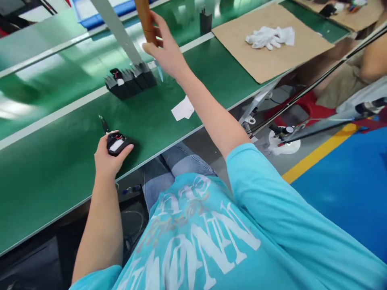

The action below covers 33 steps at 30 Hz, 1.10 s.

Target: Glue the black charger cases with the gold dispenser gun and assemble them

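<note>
My left hand [109,158] grips a small black plastic housing [124,141] at the table's near edge. Its open top shows red wires and a white block inside. Just behind it lies a thin black lead with metal tips [103,124]. Farther off, my right hand [165,47] is wrapped round an orange-brown, long, rounded tool [145,20], held upright and cut off by the top of the view. Below that hand stands a row of black housings [131,83], one with red wires showing. A white piece of paper [182,110] lies near my right forearm.
The green work surface [60,161] bears a cardboard sheet [232,50] with white gloves [269,37] on it. One black block [205,22] stands beyond. A grey metal post [116,30] rises behind the row. Another person's arm [375,60] shows at right.
</note>
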Tool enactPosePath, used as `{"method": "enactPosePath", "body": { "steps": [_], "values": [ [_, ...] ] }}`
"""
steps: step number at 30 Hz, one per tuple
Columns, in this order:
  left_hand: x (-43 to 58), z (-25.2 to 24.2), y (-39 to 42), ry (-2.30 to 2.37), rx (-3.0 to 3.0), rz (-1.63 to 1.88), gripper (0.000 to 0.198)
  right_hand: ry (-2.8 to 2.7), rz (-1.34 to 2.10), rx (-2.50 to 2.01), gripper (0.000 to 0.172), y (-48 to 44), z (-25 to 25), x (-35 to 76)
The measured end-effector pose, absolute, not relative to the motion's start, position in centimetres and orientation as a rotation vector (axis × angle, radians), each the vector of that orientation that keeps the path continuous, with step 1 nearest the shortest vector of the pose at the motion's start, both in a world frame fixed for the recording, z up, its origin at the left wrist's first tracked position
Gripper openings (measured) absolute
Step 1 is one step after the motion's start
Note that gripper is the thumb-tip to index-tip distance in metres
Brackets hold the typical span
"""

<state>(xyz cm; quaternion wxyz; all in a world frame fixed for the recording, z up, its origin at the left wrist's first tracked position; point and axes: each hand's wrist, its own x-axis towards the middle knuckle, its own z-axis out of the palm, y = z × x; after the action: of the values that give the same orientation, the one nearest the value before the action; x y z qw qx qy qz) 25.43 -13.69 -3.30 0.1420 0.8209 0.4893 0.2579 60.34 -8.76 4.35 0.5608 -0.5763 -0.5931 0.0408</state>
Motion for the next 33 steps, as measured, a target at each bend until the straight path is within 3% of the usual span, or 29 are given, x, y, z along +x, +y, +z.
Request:
{"method": "enactPosePath", "body": {
  "steps": [7, 9, 15, 20, 25, 30, 33],
  "values": [
    [25.2, -3.5, -14.3, 1.296, 2.261, 0.812, 0.07, -1.312, 0.196, -1.326, 0.069, -10.2, 4.0, 60.1],
    [25.2, -3.5, -14.6, 1.242, 2.193, 0.817, 0.069, -1.26, 0.213, -1.344, 0.06, -10.0, 3.0, 60.6],
    [25.1, -3.2, -15.0, 1.201, 2.083, 0.838, 0.07, -1.155, 0.337, -1.268, 0.073, -9.7, 1.0, 63.5],
    [24.9, -3.2, -15.8, 1.094, 2.055, 0.812, 0.072, -1.144, -0.019, -1.235, 0.042, -11.5, 3.4, 59.2],
    [24.7, -3.0, -16.0, 1.05, 2.018, 0.765, 0.069, -1.88, 0.728, -1.053, 0.025, -7.8, 3.5, 48.4],
    [24.8, -2.6, -15.9, 1.031, 2.041, 0.707, 0.044, -2.071, 0.925, -1.021, 0.033, -3.4, 0.6, 41.9],
    [24.7, -2.2, -15.7, 0.973, 2.077, 0.671, 0.048, -2.139, 0.961, -1.059, 0.024, -2.9, 0.1, 42.0]
  ]
}}
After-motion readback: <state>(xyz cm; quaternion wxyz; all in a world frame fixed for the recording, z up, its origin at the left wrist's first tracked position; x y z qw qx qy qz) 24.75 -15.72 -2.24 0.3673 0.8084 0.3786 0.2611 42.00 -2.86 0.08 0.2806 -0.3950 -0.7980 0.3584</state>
